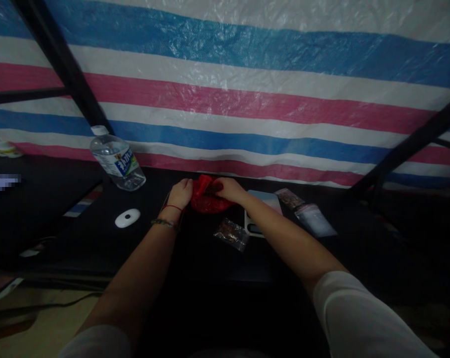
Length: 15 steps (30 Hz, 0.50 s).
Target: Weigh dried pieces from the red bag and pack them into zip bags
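A red plastic bag (212, 203) lies on the black table with its mouth gathered open. At its left side, my left hand (182, 193) is closed on the bag's edge. My right hand (229, 190) reaches into the mouth from the right, its fingers curled against dark contents that I cannot make out. Just in front of the bag is a small clear plastic packet (232, 234) with brownish pieces inside. A flat pale kitchen scale (264, 199) sits partly under my right forearm.
Right of the scale lie another filled packet (290, 199) and a stack of clear plastic bags (315, 220). A large clear bottle (118, 161) stands back left, with a white oval device (128, 218) in front. Striped plastic sheeting (225, 104) and slanted dark bars (62, 59) border the table (217, 266).
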Tool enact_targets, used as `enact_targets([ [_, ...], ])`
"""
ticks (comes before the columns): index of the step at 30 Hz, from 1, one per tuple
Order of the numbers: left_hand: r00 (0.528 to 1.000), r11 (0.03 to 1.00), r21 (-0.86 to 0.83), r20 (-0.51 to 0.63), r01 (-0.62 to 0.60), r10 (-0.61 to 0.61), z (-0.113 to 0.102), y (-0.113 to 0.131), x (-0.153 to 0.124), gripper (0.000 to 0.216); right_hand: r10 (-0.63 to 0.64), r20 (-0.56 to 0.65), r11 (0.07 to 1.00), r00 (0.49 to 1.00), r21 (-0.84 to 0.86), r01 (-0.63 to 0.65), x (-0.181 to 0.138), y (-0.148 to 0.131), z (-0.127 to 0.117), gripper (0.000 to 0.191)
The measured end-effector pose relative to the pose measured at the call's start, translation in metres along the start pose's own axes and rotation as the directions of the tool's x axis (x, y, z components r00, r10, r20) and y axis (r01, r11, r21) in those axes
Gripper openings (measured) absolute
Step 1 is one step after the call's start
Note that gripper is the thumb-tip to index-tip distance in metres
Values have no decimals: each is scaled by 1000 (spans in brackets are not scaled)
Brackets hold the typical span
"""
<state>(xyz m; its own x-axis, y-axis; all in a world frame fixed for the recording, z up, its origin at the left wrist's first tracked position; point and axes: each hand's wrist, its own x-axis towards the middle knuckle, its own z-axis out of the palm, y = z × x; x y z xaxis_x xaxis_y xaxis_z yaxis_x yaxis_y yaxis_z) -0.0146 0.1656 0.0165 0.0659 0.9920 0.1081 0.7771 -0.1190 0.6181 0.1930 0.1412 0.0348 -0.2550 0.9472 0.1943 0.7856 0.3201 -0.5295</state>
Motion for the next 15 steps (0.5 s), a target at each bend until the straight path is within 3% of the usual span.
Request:
enact_targets([
  [4, 996, 998, -11, -61, -62, 61, 1, -2, 1, 45, 55, -66, 980, 996, 195, -41, -11, 10, -2, 38],
  [8, 961, 988, -37, -239, -150, 136, 1, -2, 1, 43, 39, -131, 928, 991, 374, 13, -26, 17, -9, 35],
  [15, 809, 952, -70, -548, -298, 213, -1, 0, -3, 30, 10, -229, 896, 973, 435, 93, -70, 17, -34, 35],
])
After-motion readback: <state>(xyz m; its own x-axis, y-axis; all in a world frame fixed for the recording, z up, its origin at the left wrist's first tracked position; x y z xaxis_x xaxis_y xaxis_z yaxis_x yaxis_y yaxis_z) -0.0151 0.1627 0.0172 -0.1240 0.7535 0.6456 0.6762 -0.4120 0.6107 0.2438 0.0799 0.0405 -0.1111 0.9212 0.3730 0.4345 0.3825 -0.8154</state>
